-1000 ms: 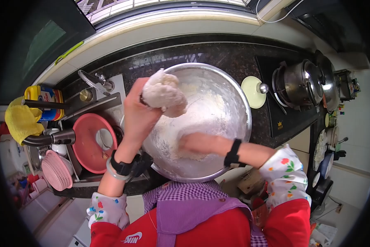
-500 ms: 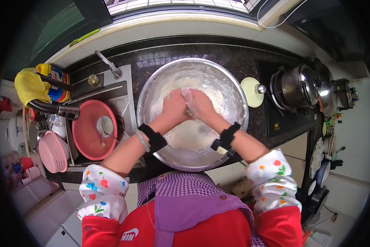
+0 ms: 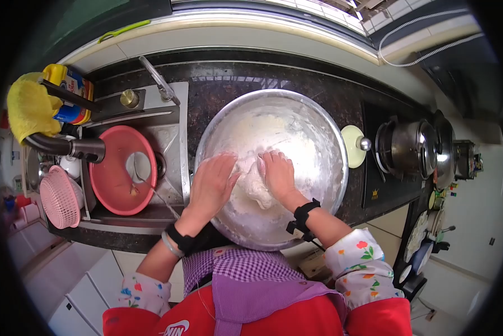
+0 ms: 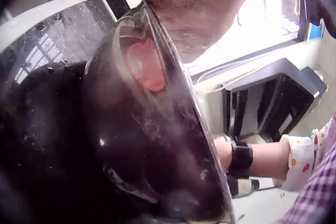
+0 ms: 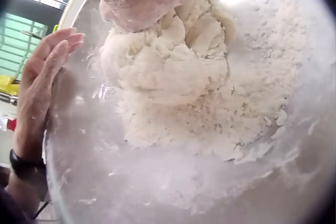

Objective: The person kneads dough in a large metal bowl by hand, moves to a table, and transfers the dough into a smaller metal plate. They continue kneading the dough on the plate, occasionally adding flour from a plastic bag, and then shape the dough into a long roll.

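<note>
**Both hands on the dough, flour not all taken up**

My right hand [image 3: 277,175] sits on the dough [image 3: 255,182] in the middle of the steel bowl [image 3: 324,129], fingers curled over the top of the lump and pressing into it; the right wrist view shows them sunk into its upper edge. My left hand [image 3: 212,182] lies flat just left of the dough, fingers straight and together, palm against the side of the lump and the floured bowl wall. In the right wrist view that same left hand [image 5: 42,85] stands open beside the dough, gripping nothing.

As I judge it, the mixing is well along but not finished. The dough [image 5: 168,66] has gathered into one mass, yet it looks rough and shaggy, with lumps and cracks, not smooth. Loose flour [image 5: 247,129] lies around its base and dusts the bowl's inside, so there is more to work in and more kneading left.

The bowl stands on the dark counter [image 3: 218,89]. Left of the bowl is the sink [image 3: 170,140] with a red basin [image 3: 114,179] in it; further left, a pink basket [image 3: 60,197]. Right of the bowl lies a pale lid [image 3: 353,146], then a steel pot [image 3: 408,148] on the hob.
</note>
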Demonstrator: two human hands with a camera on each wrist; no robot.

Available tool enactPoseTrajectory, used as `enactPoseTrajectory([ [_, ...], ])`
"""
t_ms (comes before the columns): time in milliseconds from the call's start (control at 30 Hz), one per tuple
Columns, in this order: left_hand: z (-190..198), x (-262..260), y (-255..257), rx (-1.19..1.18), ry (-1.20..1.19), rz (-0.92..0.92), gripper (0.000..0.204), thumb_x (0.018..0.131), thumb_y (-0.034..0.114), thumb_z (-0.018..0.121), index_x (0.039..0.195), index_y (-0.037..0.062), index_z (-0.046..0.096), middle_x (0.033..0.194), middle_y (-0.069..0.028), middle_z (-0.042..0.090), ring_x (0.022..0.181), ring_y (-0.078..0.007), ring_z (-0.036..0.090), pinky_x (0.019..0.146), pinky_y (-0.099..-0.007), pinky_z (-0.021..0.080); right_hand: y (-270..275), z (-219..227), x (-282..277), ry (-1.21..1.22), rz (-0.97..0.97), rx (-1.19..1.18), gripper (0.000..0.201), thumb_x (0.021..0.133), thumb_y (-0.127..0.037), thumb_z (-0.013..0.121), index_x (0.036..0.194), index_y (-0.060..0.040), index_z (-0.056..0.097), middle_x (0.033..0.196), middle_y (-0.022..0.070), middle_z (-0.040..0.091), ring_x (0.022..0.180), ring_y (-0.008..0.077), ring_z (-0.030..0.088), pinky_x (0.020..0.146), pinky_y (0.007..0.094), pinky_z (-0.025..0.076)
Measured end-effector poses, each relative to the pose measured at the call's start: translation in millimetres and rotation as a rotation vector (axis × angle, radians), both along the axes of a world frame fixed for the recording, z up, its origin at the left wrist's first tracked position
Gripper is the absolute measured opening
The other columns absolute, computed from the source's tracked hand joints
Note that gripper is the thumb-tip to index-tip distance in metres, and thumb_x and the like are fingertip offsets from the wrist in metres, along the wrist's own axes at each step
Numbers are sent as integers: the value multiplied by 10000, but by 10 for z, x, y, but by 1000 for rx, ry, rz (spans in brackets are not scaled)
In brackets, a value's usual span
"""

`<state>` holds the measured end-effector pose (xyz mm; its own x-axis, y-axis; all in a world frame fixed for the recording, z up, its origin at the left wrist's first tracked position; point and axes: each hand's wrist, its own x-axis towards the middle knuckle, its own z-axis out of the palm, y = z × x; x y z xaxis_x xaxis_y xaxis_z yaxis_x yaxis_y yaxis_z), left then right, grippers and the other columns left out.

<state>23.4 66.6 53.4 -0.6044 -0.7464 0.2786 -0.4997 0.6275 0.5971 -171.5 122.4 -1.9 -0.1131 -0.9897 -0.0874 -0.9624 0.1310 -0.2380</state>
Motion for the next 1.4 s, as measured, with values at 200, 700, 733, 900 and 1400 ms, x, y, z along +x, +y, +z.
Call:
enactPoseTrajectory([
  [200,-17,-41,-1,21,42,21,360,763,-2,610,1119,5,558,1091,-160,590,1051,-328,543,881,-409,422,-443,-149,-223,9,-58,34,161,857,-222,516,934,-98,584,854,96,623,848,300,598,712,440,477],
  [700,-156,-66,1,-113,167,94,448,728,-76,536,1168,-4,510,1188,-160,544,1133,-307,507,945,-398,410,-306,983,-538,-163,106,-25,182,861,-202,583,857,-27,633,831,201,631,816,390,594,759,448,469],
  [733,-153,-69,11,-114,171,92,448,728,-76,536,1168,-4,510,1188,-160,544,1133,-307,507,945,-398,410,-337,892,-716,-209,159,-28,194,864,-201,578,888,-21,645,877,211,631,869,385,585,798,438,459],
  [900,-92,-92,-3,23,145,85,444,748,-20,563,1186,9,498,1231,-164,513,1188,-318,458,991,-420,359,-425,434,-685,-459,19,0,453,875,-338,546,1209,-33,560,1125,211,598,1050,366,552,939,411,415],
  [1400,-308,-30,-295,322,232,373,650,816,-12,544,1392,-40,245,1410,-253,327,1321,-384,311,1083,-393,276,-100,404,134,176,129,89,341,815,-375,597,996,-88,561,1018,128,571,1007,284,524,785,460,350],
])
